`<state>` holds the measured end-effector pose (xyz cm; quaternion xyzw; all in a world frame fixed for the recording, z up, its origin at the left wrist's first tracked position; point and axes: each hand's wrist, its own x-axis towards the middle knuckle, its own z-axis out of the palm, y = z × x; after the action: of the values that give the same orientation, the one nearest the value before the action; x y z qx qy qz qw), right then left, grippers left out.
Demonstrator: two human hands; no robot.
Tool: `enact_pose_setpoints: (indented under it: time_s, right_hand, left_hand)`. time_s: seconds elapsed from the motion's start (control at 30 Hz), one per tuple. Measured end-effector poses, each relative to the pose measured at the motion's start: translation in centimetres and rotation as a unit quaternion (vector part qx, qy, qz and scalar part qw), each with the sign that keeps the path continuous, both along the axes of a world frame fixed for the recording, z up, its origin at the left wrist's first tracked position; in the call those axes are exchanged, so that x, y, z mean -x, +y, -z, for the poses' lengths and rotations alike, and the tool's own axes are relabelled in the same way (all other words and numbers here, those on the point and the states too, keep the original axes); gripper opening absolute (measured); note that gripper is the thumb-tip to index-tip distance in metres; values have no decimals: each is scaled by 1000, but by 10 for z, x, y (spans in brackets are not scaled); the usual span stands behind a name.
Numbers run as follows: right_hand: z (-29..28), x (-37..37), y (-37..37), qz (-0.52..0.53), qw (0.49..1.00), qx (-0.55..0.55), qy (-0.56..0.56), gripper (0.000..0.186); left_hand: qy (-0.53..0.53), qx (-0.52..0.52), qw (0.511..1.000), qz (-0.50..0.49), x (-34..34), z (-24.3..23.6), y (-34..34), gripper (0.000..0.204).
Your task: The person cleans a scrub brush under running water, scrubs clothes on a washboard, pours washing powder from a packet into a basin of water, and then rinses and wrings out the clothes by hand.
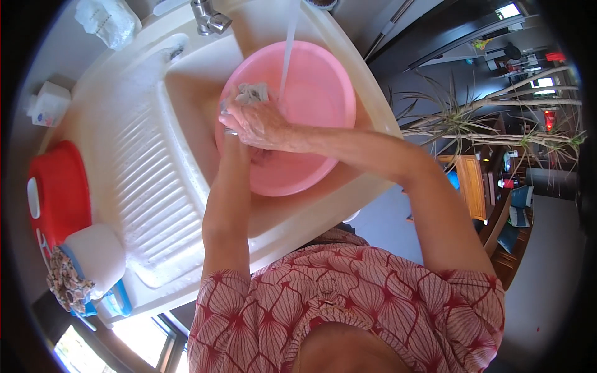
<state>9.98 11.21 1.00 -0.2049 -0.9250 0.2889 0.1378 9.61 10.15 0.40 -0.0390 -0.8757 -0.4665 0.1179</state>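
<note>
A pink basin [317,149] stands in the sink beneath a falling stream of water [287,62]. Over its left side my two hands meet, wrapped round a wet, bunched greyish-white cloth [253,93]. My right hand [264,126] lies on top, fingers closed, its forearm crossing the basin from the right. My left hand [227,112] is mostly covered by the right; its visible fingers curl against the cloth. Part of the cloth sticks out beyond the hands; the rest is hidden in them. Something darker shows low in the basin below my wrists, too unclear to name.
Left of the basin runs a ribbed, soapy washboard [146,186]. A metal tap [211,18] rises at the far edge. Along the left stand a white bottle [51,104], a red plastic container [62,193] and a white tub [96,261] with a crumpled cloth [67,280].
</note>
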Motion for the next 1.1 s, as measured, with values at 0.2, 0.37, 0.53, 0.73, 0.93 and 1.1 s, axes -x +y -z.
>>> enact_pose_setpoints:
  time_s: [0.2,0.37,0.53,0.73,0.93,1.1]
  right_hand:
    - [14,-11,118,283,910,275,-130,35]
    - [-7,6,32,81,992,-25,-90,30]
    - [17,10,51,41,995,63,-64,32]
    - [-19,-17,137,271,948,169,0,39]
    - [-27,-37,113,116,859,492,80,43]
    - [-8,-44,56,60,941,318,93,29]
  left_hand:
    - [-569,-384,662,302,15,3,4,21]
    - [-628,-489,515,316,63,43,-2,26]
    - [-670,-471,504,275,60,102,10,36]
    - [-687,-539,362,326,51,45,-28,55]
    - [-656,-472,482,338,17,28,-15,38]
    - [-602,-500,489,386,41,61,14,31]
